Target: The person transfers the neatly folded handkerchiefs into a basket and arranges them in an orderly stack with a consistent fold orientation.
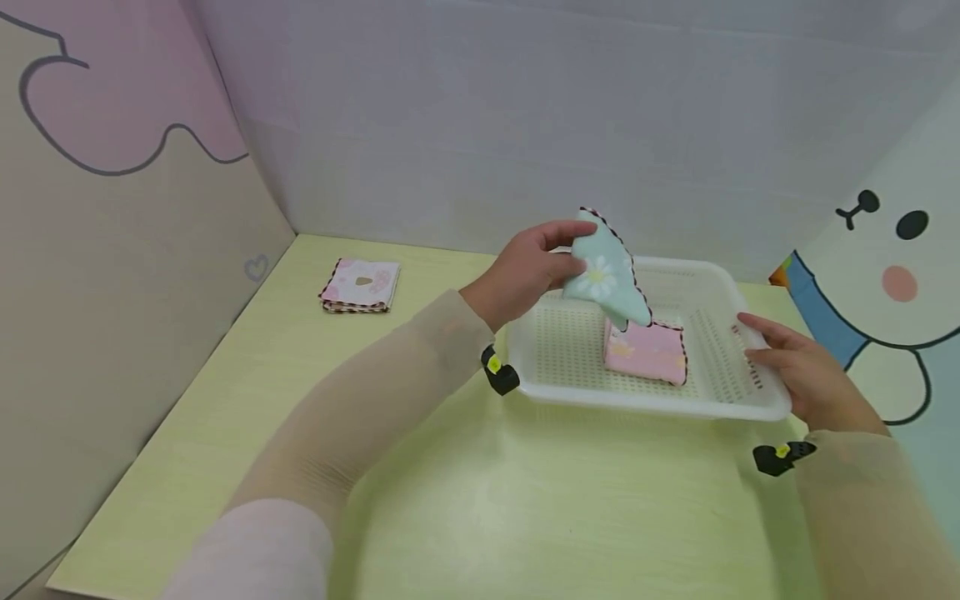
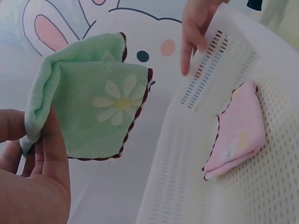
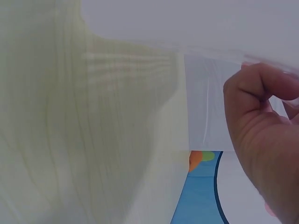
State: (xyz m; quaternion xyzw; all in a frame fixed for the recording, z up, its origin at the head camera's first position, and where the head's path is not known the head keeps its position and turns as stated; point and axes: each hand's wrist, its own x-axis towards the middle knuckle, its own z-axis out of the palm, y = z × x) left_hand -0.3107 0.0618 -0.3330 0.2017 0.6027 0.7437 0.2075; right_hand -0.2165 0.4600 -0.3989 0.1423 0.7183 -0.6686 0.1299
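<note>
My left hand (image 1: 521, 271) pinches a folded mint-green hand towel (image 1: 603, 271) with a white daisy and dark striped edging. It holds the towel up over the white plastic basket (image 1: 540, 385), and a corner hangs down toward the pink towel. That folded pink towel (image 1: 647, 353) lies inside on the basket's perforated floor; the left wrist view also shows this pink towel (image 2: 238, 133). At the basket's right end, my right hand (image 1: 813, 379) grips the rim. In the right wrist view the curled right hand (image 3: 266, 112) is up against the basket's white side (image 3: 187, 23).
A folded white-and-pink towel (image 1: 362, 285) with striped edging lies on the left back of the pale yellow-green table (image 1: 540, 500). Walls with cartoon prints stand at the left and right, and a plain pale wall (image 1: 487, 125) rises behind the table.
</note>
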